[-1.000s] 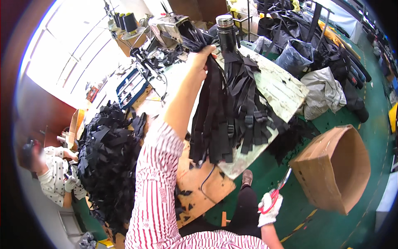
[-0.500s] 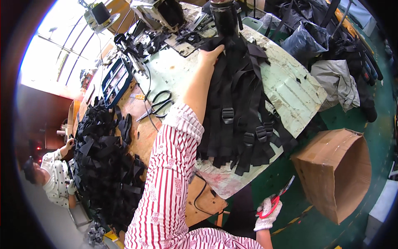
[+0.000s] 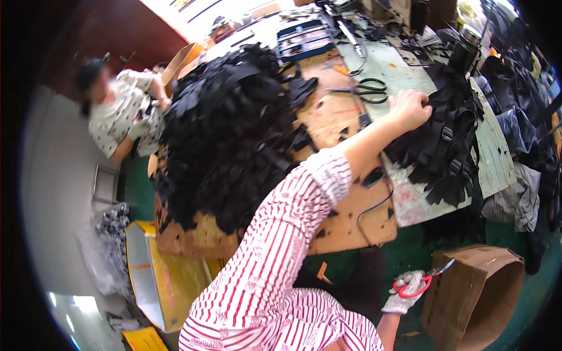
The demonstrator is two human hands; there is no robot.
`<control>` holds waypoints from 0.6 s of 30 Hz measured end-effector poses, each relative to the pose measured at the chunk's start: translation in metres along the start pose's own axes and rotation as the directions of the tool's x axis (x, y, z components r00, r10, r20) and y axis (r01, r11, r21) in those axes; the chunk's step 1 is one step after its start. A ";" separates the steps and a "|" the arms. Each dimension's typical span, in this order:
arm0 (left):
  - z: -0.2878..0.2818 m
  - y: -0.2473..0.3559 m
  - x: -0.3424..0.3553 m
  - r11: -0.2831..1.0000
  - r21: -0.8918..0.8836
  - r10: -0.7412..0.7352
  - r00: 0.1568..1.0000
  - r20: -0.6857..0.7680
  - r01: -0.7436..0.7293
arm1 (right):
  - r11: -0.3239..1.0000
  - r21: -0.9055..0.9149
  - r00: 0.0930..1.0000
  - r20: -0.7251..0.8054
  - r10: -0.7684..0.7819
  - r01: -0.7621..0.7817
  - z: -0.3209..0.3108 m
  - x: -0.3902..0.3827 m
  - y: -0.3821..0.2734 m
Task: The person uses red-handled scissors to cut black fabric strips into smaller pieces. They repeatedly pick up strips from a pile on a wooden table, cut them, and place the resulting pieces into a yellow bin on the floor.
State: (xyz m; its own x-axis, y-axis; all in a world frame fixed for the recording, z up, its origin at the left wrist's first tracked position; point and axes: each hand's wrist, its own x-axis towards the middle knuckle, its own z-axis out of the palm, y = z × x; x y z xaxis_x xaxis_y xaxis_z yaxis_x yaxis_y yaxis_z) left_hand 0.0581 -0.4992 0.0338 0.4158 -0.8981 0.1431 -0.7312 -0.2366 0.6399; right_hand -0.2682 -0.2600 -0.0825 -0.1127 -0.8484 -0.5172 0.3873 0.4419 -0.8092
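My left hand (image 3: 410, 108) is at the left edge of a bundle of black straps with buckles (image 3: 439, 146), fingers curled; whether they grip a strap is hidden. The straps lie on a worn pale board (image 3: 492, 155). Black-handled scissors (image 3: 372, 90) lie just left of that hand. My gloved right hand (image 3: 410, 288), low at the right, holds red-handled scissors (image 3: 439, 269) with the blades pointing up and right.
A heap of black scraps (image 3: 228, 134) covers much of the wooden table (image 3: 360, 228). A co-worker (image 3: 126, 111) stands at the left. A blue tray (image 3: 302, 38) and machinery (image 3: 418, 17) are at the back. A cardboard box (image 3: 474, 286) and yellow container (image 3: 164, 281) stand low.
The view has turned left, showing more scrap heap and co-worker. My left hand has shifted from the top of the straps to their left edge. The scissors remain in my right hand.
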 end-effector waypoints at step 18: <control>-0.204 -0.157 -0.375 0.758 -0.645 -0.337 0.903 -0.266 0.093 | 0.969 -0.100 0.791 0.561 0.244 -0.228 -0.029 -0.143 0.019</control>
State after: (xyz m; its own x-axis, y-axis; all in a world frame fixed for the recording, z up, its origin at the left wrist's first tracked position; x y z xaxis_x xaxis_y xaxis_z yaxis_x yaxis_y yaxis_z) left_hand 0.1274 -0.0492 0.0333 0.7659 -0.6327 0.1143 -0.1669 -0.0240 0.9857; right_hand -0.2716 -0.1222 -0.0320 0.5185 -0.7270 -0.4502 0.3094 0.6503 -0.6938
